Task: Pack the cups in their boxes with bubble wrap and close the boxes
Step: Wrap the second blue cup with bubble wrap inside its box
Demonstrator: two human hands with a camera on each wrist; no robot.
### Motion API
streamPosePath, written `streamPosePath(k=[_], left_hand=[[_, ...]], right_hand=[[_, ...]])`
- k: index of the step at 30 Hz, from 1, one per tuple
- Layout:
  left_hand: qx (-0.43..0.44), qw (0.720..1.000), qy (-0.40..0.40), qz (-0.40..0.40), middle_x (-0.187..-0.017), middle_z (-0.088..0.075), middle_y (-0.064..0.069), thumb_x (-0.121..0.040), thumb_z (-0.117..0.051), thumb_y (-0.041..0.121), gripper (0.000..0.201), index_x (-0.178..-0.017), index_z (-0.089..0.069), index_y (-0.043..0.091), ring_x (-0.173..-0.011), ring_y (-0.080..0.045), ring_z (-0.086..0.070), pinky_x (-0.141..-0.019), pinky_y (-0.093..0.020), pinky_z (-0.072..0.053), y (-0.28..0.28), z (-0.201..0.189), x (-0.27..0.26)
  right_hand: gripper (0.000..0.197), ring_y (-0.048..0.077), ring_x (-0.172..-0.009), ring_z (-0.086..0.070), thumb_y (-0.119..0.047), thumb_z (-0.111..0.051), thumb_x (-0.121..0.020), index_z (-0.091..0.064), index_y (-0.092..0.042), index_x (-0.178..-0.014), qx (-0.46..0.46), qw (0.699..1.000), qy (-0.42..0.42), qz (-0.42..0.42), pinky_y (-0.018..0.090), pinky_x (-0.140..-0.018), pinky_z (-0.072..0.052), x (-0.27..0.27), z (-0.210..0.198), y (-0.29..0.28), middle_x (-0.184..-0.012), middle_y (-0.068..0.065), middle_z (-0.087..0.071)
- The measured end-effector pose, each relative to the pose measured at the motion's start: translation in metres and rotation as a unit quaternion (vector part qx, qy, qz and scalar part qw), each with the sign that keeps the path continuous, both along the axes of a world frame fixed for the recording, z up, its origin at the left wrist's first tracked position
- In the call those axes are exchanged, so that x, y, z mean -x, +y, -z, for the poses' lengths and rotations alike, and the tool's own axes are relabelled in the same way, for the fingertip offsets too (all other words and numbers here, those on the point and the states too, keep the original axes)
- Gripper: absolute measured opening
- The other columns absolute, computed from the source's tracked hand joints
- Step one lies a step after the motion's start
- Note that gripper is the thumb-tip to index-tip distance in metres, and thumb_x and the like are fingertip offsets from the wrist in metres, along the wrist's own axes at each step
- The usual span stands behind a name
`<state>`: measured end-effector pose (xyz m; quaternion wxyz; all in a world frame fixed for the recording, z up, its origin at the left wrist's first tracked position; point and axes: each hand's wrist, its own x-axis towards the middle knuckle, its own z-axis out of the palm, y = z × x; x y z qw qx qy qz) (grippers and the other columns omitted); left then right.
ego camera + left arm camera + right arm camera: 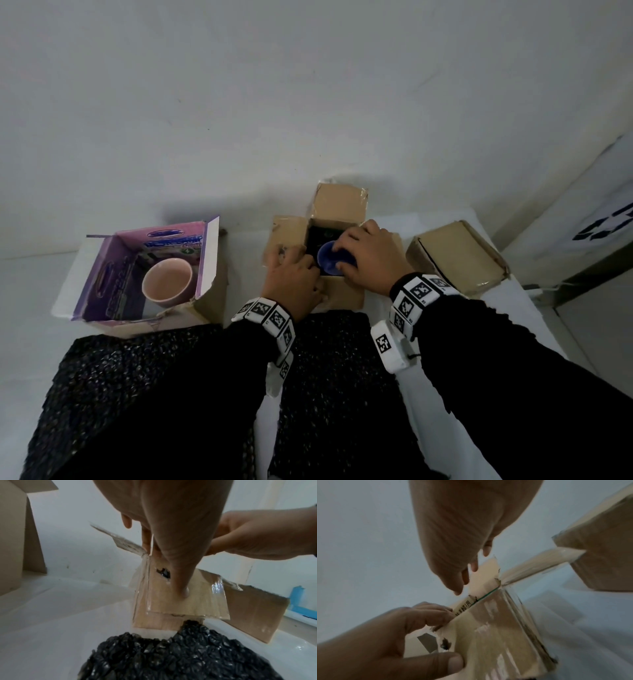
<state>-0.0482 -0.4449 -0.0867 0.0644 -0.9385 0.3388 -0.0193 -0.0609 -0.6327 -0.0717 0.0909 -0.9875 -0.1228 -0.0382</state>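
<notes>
From above we see our right hand [368, 258] curled over the blue cup [331, 261] inside the open brown box [337, 205]. Our left hand [291, 279] grips the box's near wall, thumb [181, 582] outside; only the wrist views show that. The pink cup [167, 282] sits in the purple box [113, 274], far left of that hand. Black bubble wrap [144, 387] lies on the white table [27, 308], under our arms. The cup's bottom is hidden.

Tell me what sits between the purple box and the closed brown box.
The open brown box, blue cup inside, both hands on it: left hand, right hand. Head view shows it.
</notes>
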Motion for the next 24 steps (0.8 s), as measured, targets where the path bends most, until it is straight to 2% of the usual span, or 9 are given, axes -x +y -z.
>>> streamPosePath(k=[4,7,9,11,13,15,18,20,24], left_hand=[[0.022,1.0,0.017,-0.007,-0.137,-0.05,0.005,-0.084,-0.053,0.055,0.059,-0.135,-0.047,0.024,-0.136,-0.022,-0.029,-0.107,-0.045,-0.018,0.009,-0.004,0.019],[0.089,0.995,0.031,-0.013,-0.143,-0.045,0.001,-0.079,-0.061,0.05,0.066,-0.137,-0.045,0.022,-0.133,-0.023,-0.035,-0.103,-0.041,-0.028,0.022,0.003,0.041],[0.107,0.993,0.043,-0.014,-0.149,-0.036,-0.001,-0.079,-0.063,0.049,0.066,-0.137,-0.045,0.023,-0.133,-0.025,-0.034,-0.102,-0.041,-0.033,0.032,0.01,0.056],[0.096,0.991,0.087,-0.018,-0.154,-0.025,-0.002,-0.08,-0.062,0.05,0.073,-0.143,-0.035,0.023,-0.133,-0.026,-0.034,-0.103,-0.041,-0.034,0.04,0.017,0.072],[0.06,0.986,0.156,-0.023,-0.155,-0.018,-0.002,-0.081,-0.061,0.053,0.085,-0.148,-0.019,0.024,-0.131,-0.027,-0.037,-0.103,-0.041,-0.037,0.045,0.023,0.087],[0.02,0.976,0.216,-0.026,-0.154,-0.018,-0.003,-0.081,-0.061,0.056,0.092,-0.15,-0.008,0.027,-0.129,-0.029,-0.04,-0.102,-0.042,-0.04,0.048,0.027,0.1],[-0.012,0.966,0.257,-0.035,-0.153,-0.022,-0.005,-0.082,-0.061,0.059,0.096,-0.151,-0.003,0.029,-0.132,-0.03,-0.037,-0.105,-0.044,-0.038,0.053,0.032,0.113],[-0.01,0.974,0.219,-0.05,-0.155,-0.019,-0.005,-0.079,-0.061,0.061,0.099,-0.151,-0.003,0.028,-0.137,-0.029,-0.029,-0.11,-0.044,-0.031,0.056,0.033,0.122],[0.079,0.994,0.071,-0.024,-0.158,-0.007,-0.01,-0.064,-0.07,0.065,0.117,-0.152,0.0,0.031,-0.141,-0.033,-0.017,-0.111,-0.047,-0.025,0.055,0.017,0.128]], right_hand=[[0.013,0.019,-0.086,-0.053,-0.023,-0.066,-0.083,-0.065,-0.02,-0.095,-0.142,0.987,-0.062,-0.029,0.034,-0.069,-0.044,0.051,-0.012,0.0,-0.086,-0.003,-0.065],[0.011,0.017,-0.078,-0.056,-0.032,-0.065,-0.084,-0.062,-0.023,-0.088,-0.147,0.989,-0.012,-0.029,0.032,-0.065,-0.045,0.098,0.0,0.005,-0.081,-0.005,-0.063],[0.037,0.016,-0.076,-0.055,-0.059,-0.061,-0.08,-0.052,-0.025,-0.092,-0.127,0.988,0.082,0.012,0.035,-0.066,-0.047,0.124,0.019,0.011,-0.081,-0.006,-0.06],[0.077,0.019,-0.088,-0.056,-0.086,-0.053,-0.062,-0.044,-0.026,-0.108,-0.086,0.977,0.175,0.086,0.038,-0.074,-0.05,0.146,0.043,0.015,-0.098,-0.003,-0.059],[0.104,0.024,-0.108,-0.053,-0.09,-0.056,-0.052,-0.037,-0.022,-0.129,-0.037,0.96,0.239,0.139,0.041,-0.088,-0.048,0.164,0.061,0.019,-0.118,0.001,-0.053],[0.089,0.025,-0.113,-0.052,-0.072,-0.068,-0.065,-0.04,-0.02,-0.132,-0.011,0.959,0.236,0.159,0.04,-0.091,-0.045,0.172,0.071,0.021,-0.121,0.003,-0.054],[0.031,0.022,-0.108,-0.054,-0.039,-0.068,-0.082,-0.059,-0.026,-0.109,-0.035,0.971,0.183,0.151,0.035,-0.087,-0.041,0.173,0.072,0.021,-0.107,-0.001,-0.064],[0.012,0.021,-0.101,-0.054,-0.027,-0.065,-0.085,-0.062,-0.025,-0.097,-0.096,0.974,0.145,0.145,0.035,-0.084,-0.043,0.174,0.066,0.019,-0.1,-0.002,-0.064],[0.011,0.02,-0.086,-0.056,-0.012,-0.059,-0.089,-0.055,-0.02,-0.096,-0.235,0.962,0.095,0.099,0.033,-0.072,-0.044,0.175,0.039,0.019,-0.095,0.0,-0.061]])
